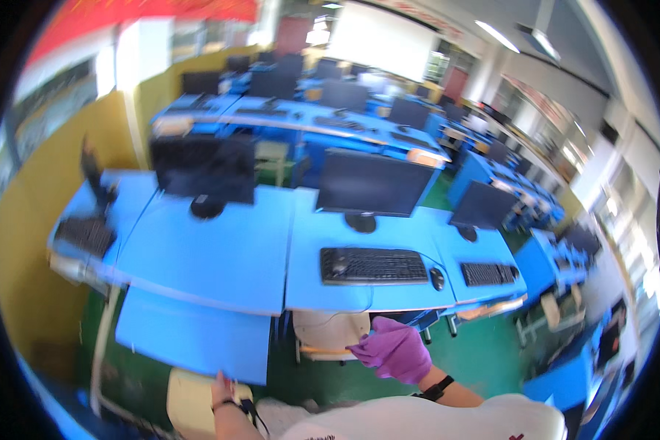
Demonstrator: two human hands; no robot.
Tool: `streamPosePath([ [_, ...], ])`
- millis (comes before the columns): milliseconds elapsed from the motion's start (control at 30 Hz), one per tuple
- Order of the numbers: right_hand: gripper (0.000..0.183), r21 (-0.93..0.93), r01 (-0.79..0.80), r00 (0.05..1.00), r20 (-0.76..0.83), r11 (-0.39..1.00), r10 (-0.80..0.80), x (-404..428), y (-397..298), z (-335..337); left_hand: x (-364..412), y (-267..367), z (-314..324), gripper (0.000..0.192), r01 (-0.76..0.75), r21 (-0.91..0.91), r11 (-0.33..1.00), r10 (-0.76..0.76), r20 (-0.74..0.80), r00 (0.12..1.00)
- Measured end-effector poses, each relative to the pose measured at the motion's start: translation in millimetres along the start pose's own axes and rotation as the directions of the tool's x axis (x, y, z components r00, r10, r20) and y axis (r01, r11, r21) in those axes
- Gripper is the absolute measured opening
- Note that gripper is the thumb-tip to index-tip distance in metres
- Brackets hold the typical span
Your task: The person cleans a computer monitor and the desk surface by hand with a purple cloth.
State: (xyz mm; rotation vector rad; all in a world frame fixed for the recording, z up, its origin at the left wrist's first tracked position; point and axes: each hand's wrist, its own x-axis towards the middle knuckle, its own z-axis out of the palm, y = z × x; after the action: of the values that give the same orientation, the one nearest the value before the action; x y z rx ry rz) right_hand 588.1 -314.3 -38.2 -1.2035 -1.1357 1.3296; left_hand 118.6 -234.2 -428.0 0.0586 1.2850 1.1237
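A purple cloth (399, 349) is bunched over my right hand, hiding the fingers; a black band circles the wrist. This hand is beside a wooden chair seat (333, 330), in front of the middle desk. My left hand (221, 391) is low in the view, close to the front edge of a blue panel (198, 335) that juts out below the left desk (214, 258). Its fingers are blurred, so I cannot tell whether it touches the panel or holds anything. A cream stool seat (190, 393) lies beneath it.
A black keyboard (385, 266) with a mouse (436, 279) lies on the middle desk, its cable trailing over the edge. Monitors (371, 184) stand behind. Another keyboard (487, 274) is to the right. A yellow wall panel (49, 209) bounds the left side.
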Motion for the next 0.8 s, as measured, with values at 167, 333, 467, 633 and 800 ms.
streamPosePath([
  [167,0.023,-0.119,0.005,0.999,0.037,0.993,-0.001,32.0,-10.9,40.7,-23.3,26.2,63.3,0.033,0.105,-0.033,0.994,-0.106,-0.027,0.994],
  [333,0.023,-0.213,0.02,0.993,0.114,0.977,0.004,82.5,-17.4,94.1,-33.4,36.1,47.4,0.028,0.208,-0.018,0.978,-0.208,0.022,0.978],
  [467,0.023,-0.242,0.047,0.983,0.186,0.969,-0.001,117.4,-12.8,141.0,-25.6,34.3,29.5,0.027,0.239,0.026,0.971,-0.239,-0.003,0.971],
  [633,0.023,-0.266,0.036,0.941,0.333,0.963,0.057,155.3,12.6,198.4,-16.1,26.6,27.1,0.031,0.231,0.013,0.973,-0.231,-0.005,0.973],
  [800,0.023,-0.231,-0.007,0.878,0.464,0.973,0.116,191.5,50.2,245.1,-10.1,49.6,26.3,0.04,0.225,0.156,0.962,-0.203,-0.143,0.969],
])
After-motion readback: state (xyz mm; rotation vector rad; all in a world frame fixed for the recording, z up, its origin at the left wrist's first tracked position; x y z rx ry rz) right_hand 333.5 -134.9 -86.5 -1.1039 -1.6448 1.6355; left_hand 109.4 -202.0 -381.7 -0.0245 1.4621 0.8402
